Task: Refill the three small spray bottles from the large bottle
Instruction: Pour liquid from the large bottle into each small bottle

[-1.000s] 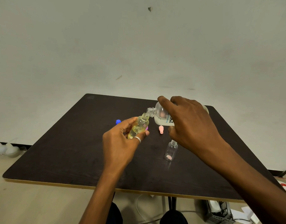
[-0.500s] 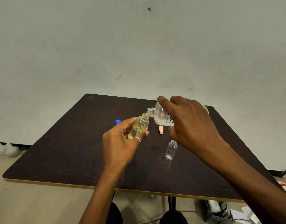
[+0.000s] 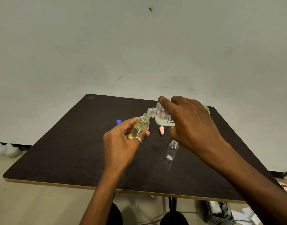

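Nearby on table [image 3: 58, 151]: blue cap [image 3: 118, 122], pink cap [image 3: 161, 130], empty bottle [image 3: 171, 151] upright, uncapped, under right wrist. Right hand [image 3: 190, 122] above table, fingers curled round large bottle [image 3: 162, 117], tipped near-horizontal, mouth at small bottle [image 3: 139, 126] neck. Left hand [image 3: 121, 143] pinches small bottle, tilted, between thumb and fingers; yellowish liquid inside.

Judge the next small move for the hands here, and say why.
Probably ease the large bottle back upright with the right hand. Its mouth meets the neck of the small bottle held in the left hand, which looks mostly full, while a second bottle stands uncapped, seemingly empty, on the table.
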